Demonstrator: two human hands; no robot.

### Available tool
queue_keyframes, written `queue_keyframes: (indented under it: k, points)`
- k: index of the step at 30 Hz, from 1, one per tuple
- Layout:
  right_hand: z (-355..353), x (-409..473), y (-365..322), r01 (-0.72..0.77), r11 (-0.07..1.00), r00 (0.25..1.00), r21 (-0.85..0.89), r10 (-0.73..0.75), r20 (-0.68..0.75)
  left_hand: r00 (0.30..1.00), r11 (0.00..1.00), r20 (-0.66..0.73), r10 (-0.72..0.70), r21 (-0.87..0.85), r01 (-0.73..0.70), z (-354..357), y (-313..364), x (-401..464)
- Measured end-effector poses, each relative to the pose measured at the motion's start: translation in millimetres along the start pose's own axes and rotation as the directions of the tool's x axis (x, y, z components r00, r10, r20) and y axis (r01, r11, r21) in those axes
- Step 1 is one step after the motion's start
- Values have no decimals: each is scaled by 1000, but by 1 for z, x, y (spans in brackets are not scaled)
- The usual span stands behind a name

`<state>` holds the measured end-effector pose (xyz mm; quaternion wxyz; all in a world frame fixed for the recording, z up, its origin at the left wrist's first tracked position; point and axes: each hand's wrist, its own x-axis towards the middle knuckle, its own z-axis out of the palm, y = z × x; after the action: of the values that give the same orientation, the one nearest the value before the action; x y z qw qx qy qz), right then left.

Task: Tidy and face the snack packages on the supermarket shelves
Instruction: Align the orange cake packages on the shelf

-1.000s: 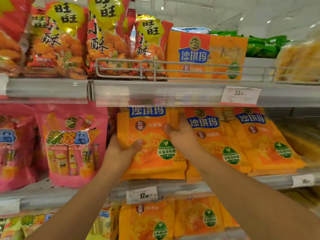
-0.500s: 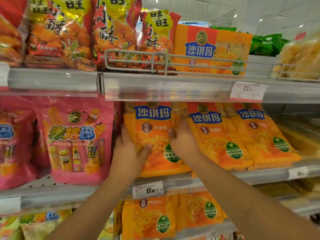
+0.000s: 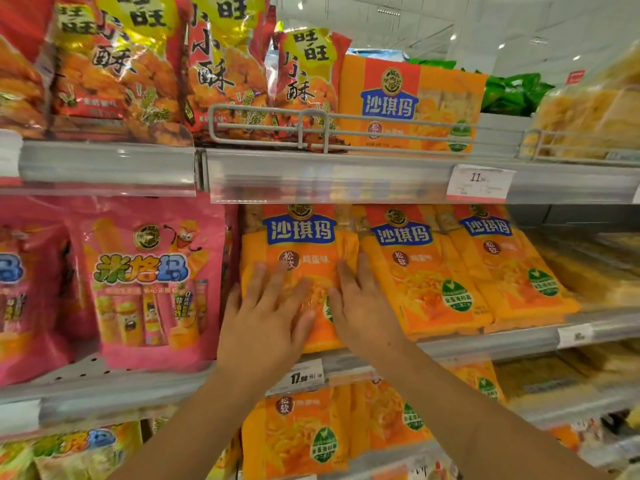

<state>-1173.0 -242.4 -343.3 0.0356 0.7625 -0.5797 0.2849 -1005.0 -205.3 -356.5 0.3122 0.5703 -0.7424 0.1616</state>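
- On the middle shelf (image 3: 485, 341), an orange pack (image 3: 301, 258) stands upright at the front, just right of a pink pack (image 3: 152, 282).
- Left hand (image 3: 266, 320) lies flat on the orange pack's lower left face, fingers (image 3: 258, 278) straight and a little spread, holding nothing.
- Right hand (image 3: 363, 306) presses flat on its lower right face, fingers straight and together, thumb pointing toward the left hand.
- Two more orange packs (image 3: 426, 271) lean just right of it, overlapping.
- Price tag (image 3: 304, 377) sits on the shelf edge below the hands.
- Above, red packs (image 3: 221, 71) and an orange box (image 3: 412, 102) stand behind a wire rail (image 3: 311, 129).
- Below, more orange packs (image 3: 304, 431) stand on the lower shelf.
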Motion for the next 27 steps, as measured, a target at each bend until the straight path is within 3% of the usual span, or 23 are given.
queue_keyframes:
  k: [3,10,13,16,20,24,27]
  points:
    - [-3,-8,0,9,1000,999,-3,-9,35,998,1000,61,-16,12,15,-3,-1,1]
    - [-26,-40,11,115,993,990,24,-116,78,995,986,32,-94,141,88,-1,29,11]
    - [-35,-58,30,145,989,987,15,-146,68,998,989,59,5,149,-14,4,43,12]
    - [-46,-75,68,117,993,991,-30,-114,76,988,988,65,140,51,-143,13,68,11]
    - [-69,-81,137,46,994,999,-99,-43,27,982,983,65,176,37,-178,32,108,13]
    - [-84,-82,207,-16,986,1000,-165,19,16,994,986,75,78,139,-88,56,146,11]
    - [-85,-84,245,49,965,997,-259,-31,76,994,978,82,-67,201,49,70,172,11]
